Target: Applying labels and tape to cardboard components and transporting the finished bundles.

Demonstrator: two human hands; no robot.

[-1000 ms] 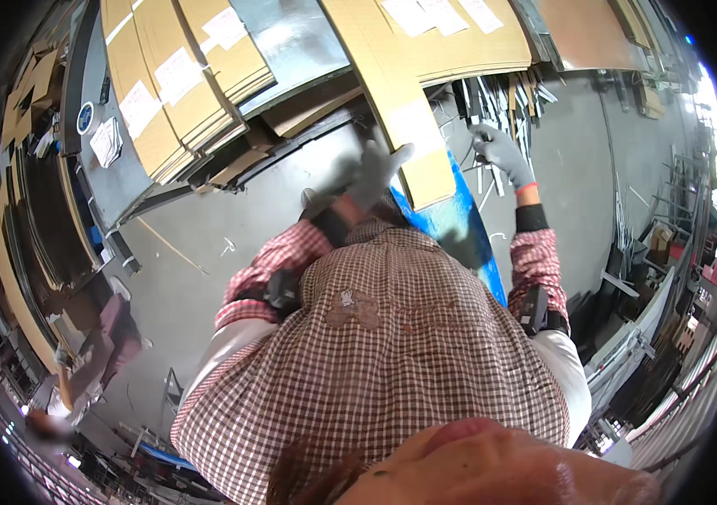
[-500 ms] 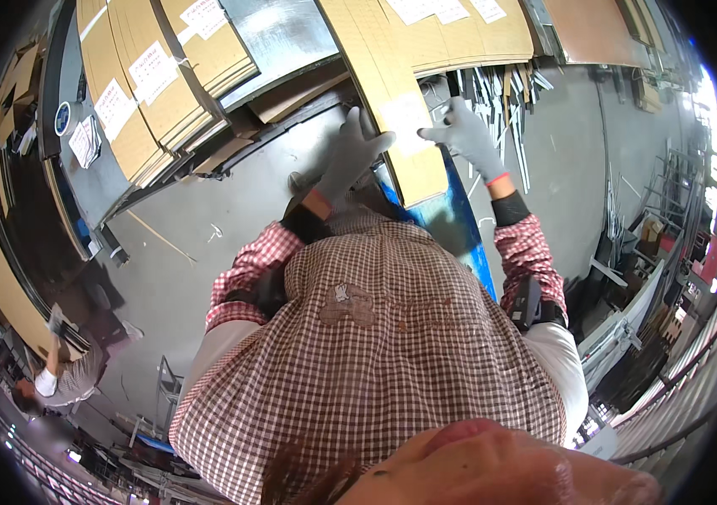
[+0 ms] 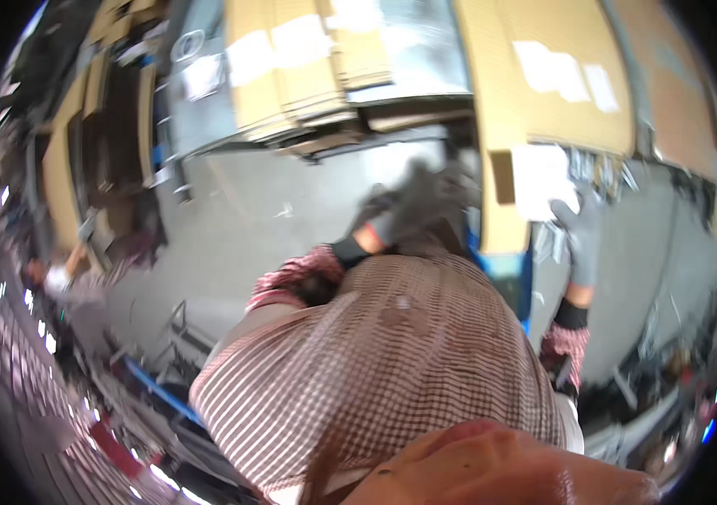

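Observation:
My right hand (image 3: 581,223), in a grey glove, pinches the lower right corner of a white paper sheet (image 3: 541,172). The sheet overlaps the right side of a long tan cardboard piece (image 3: 503,234), beside a dark rectangular patch on it. To the left of that cardboard is my left hand (image 3: 417,206), also grey-gloved and smeared by motion, so its fingers cannot be made out. It appears apart from the cardboard, in front of my apron.
Stacked cardboard (image 3: 257,88) with white labels lies on the metal bench (image 3: 421,50) ahead. More labelled cardboard (image 3: 586,105) is at right, with metal strips (image 3: 598,168) beneath. Another person (image 3: 68,273) works at far left. A blue-edged support (image 3: 514,282) stands under the cardboard piece.
The view has swung, shifting the scene rightward. My right hand has taken hold of the white sheet and moved it right on the cardboard. My left hand has drawn away from the cardboard.

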